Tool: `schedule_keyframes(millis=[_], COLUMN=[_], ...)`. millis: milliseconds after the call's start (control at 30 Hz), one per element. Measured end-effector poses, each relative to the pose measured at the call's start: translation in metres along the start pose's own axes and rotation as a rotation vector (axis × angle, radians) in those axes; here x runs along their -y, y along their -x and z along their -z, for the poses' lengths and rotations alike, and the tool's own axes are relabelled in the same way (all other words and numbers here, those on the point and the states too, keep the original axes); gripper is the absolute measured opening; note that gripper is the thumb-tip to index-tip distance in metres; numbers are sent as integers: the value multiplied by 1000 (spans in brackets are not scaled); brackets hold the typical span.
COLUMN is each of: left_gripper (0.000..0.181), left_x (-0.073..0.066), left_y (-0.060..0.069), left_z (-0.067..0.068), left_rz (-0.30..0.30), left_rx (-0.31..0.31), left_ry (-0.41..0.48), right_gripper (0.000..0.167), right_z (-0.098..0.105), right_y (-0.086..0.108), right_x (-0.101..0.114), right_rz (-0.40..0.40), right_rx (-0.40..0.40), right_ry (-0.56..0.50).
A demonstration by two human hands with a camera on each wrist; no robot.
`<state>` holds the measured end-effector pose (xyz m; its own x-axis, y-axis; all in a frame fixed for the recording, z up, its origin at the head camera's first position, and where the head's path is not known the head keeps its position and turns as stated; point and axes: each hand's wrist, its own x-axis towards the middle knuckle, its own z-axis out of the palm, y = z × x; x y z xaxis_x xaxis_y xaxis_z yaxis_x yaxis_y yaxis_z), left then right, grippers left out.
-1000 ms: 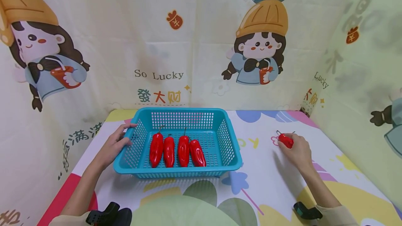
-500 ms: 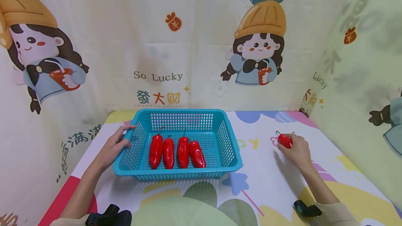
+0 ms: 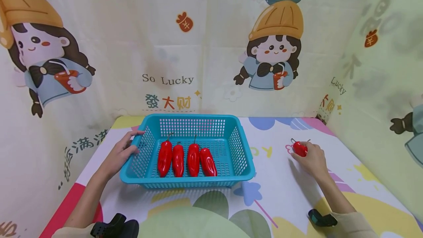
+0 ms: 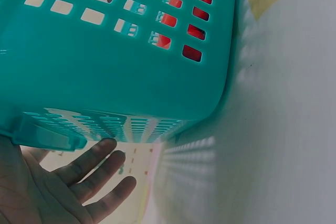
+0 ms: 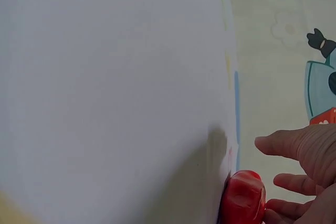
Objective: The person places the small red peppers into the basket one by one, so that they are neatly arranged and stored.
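A blue-green plastic basket stands on the table with several red chili peppers lying side by side in it. At its left end, my left hand touches the rim. In the left wrist view, that hand has extended, spread fingers below the basket. To the right of the basket, my right hand is at a red pepper, where two stems show. The right wrist view has the thumb apart from the pepper, with fingertips beside it; part of the pepper is cut off.
A patterned cloth covers the table. Cloth walls with cartoon figures rise behind it and on both sides. Dark camera mounts sit on both wrists.
My right thumb has shifted slightly off the red pepper, leaving more of it visible. The left hand and the basket stay in place.
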<state>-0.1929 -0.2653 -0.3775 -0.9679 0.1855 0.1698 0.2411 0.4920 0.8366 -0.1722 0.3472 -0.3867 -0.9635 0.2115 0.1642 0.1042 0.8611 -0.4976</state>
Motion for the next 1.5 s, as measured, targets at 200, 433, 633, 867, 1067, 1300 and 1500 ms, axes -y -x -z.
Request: schedule_keyframes(millis=[200,433,633,867,1067,1300,1500], left_gripper=[67,67,65,63,64,64,65], left_x=[-1,0,1,3,2,2,2], left_y=[1,1,0,-2,-2,-3,-4], left_z=[0,1,1,1,2,2,1], left_rz=[3,-1,2,-13,-16,-14,-8], left_rx=[-1,-3,1,3,-2,4,7], left_ry=[2,4,8,17,8,13,18], right_gripper=[73,70,69,68,67,68,69], right_z=[1,2,2,-2,-2,-4,-4], right_y=[-3,-5,-6,-7,-7,-5,-4], right_x=[-1,0,-2,-3,2,4,6], right_rz=[-4,24,20,13,-9,-8,-9], right_rx=[21,26,51,67,84,86,71], right_ry=[31,76,83,71,43,33,9])
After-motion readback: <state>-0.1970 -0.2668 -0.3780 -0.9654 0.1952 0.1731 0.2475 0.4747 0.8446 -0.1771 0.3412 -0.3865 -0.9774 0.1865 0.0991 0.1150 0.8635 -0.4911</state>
